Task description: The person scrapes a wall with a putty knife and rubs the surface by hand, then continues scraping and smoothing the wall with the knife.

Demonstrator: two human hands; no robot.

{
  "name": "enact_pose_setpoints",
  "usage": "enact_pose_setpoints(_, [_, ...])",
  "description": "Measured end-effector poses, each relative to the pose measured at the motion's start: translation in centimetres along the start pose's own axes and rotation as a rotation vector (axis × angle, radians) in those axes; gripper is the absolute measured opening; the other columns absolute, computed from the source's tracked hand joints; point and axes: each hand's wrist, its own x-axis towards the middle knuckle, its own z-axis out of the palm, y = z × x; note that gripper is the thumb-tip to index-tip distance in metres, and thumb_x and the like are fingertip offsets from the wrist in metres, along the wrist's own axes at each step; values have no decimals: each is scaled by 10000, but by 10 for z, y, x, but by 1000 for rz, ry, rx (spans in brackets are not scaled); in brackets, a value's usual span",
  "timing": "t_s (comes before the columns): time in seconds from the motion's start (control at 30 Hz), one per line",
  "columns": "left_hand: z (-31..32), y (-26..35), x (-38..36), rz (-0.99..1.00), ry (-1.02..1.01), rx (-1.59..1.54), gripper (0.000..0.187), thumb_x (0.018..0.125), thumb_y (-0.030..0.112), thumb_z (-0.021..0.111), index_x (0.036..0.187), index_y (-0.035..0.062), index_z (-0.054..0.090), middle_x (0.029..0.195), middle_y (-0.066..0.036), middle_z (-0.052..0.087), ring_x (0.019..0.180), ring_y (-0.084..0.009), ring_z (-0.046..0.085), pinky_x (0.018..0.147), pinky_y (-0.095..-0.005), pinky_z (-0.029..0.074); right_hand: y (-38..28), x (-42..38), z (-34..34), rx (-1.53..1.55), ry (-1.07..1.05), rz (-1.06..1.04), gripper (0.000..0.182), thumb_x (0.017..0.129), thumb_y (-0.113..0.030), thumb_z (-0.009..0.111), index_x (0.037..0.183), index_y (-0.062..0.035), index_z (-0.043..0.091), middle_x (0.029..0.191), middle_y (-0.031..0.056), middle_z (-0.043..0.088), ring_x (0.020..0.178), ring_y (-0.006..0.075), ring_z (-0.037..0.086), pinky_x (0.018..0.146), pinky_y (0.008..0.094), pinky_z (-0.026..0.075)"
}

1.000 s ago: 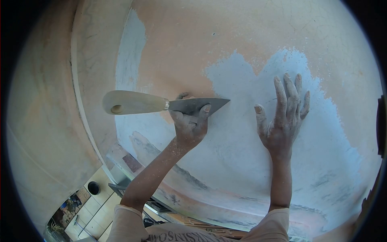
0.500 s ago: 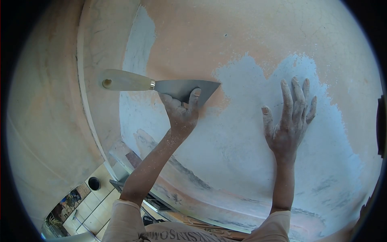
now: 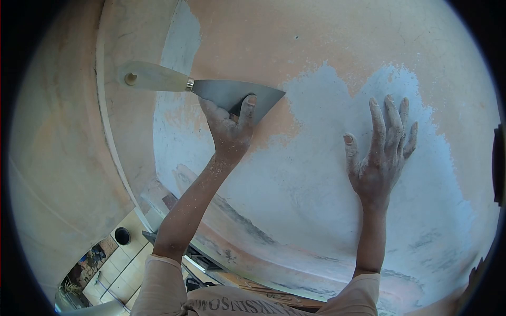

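Note:
My left hand (image 3: 227, 125) grips a putty knife (image 3: 219, 90) by its wide metal blade, thumb on the near face and the other fingers hidden behind it. The pale handle points left, and the blade's edge faces right, close to the wall (image 3: 240, 45). Peach-coloured paint shows around the blade, bordered by a bare whitish patch (image 3: 311, 174) with ragged edges. Dusty and with its fingers spread, my right hand (image 3: 378, 152) lies against the whitish patch and holds nothing. White dust speckles my left forearm.
A narrow raised strip (image 3: 105, 113) runs down the wall at the left. Far below are a tiled floor (image 3: 122, 274), a black bucket (image 3: 122, 236) and some plants (image 3: 71, 288). Dark streaks (image 3: 245, 224) mark the lower wall. A dark object (image 3: 498, 166) stands at the right edge.
My left hand and the putty knife have moved up and slightly left, with more peach paint showing below the blade. My right hand stays nearly in place.

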Motion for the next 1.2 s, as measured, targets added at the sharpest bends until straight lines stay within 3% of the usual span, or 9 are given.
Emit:
enact_pose_setpoints(0.13, [-7,-28,-46,286,-205,194,732,829,147,662,1281,-17,110,1138,-157,356,1050,-214,443,894,-318,416,0,0,0,5,6,4,604,796,-394,623,1328,-215,401,1389,54,373,1343,262,249,1102,516,118])
enact_pose_setpoints(0.37, [1,-11,-26,58,-98,-130,620,833,129,651,1206,-34,185,1113,-173,400,964,-182,507,798,-270,471,2,-1,3,6,-14,11,565,803,-441,607,1309,-266,430,1382,57,366,1351,267,222,1100,530,99])
enact_pose_setpoints(0.43, [-8,-25,-60,163,-453,261,605,824,152,660,1193,-55,229,994,-136,504,927,-179,523,815,-322,468,0,0,2,10,-9,0,549,796,-428,618,1291,-259,452,1359,60,398,1342,264,248,1101,525,109])
enact_pose_setpoints(0.47, [-7,-18,-63,362,-556,372,622,819,154,666,1202,-67,229,961,-129,536,920,-186,534,832,-351,453,-1,-2,1,64,-16,-32,536,791,-423,627,1271,-243,471,1331,61,427,1321,261,287,1098,521,128])
enact_pose_setpoints(0.57, [0,9,-64,130,-605,267,449,819,123,638,1126,-54,361,894,-193,562,922,-341,554,857,-458,433,-5,-4,-3,277,-60,-151,502,772,-390,660,1208,-182,520,1212,59,525,1220,248,422,1076,507,200])
enact_pose_setpoints(0.67, [12,36,-60,463,-665,419,411,809,60,615,1121,-13,358,819,-157,586,874,-315,576,899,-499,376,-20,-15,-4,588,-129,-238,472,745,-300,708,1139,-98,545,1027,51,620,1043,231,557,1010,480,310])
enact_pose_setpoints(0.77, [19,36,-63,517,-739,383,412,799,23,598,1127,13,348,887,-144,583,828,-293,590,922,-511,338,-29,-24,0,832,-151,-181,436,717,-168,739,1085,-38,544,879,52,651,881,222,607,896,432,403])
enact_pose_setpoints(1.0, [14,39,-43,440,-676,468,520,774,224,698,1163,83,382,992,-93,538,892,-257,578,902,-464,367,-26,-23,-3,970,-209,-52,362,707,-9,710,1021,14,530,795,93,642,725,264,583,696,360,437])
enact_pose_setpoints(1.2, [-8,-15,-15,801,-308,655,589,766,428,681,1166,69,439,1143,-178,468,1044,-338,467,904,-472,350,-30,-27,0,1012,-156,13,480,721,42,663,1151,44,449,801,154,607,717,295,577,604,373,455])
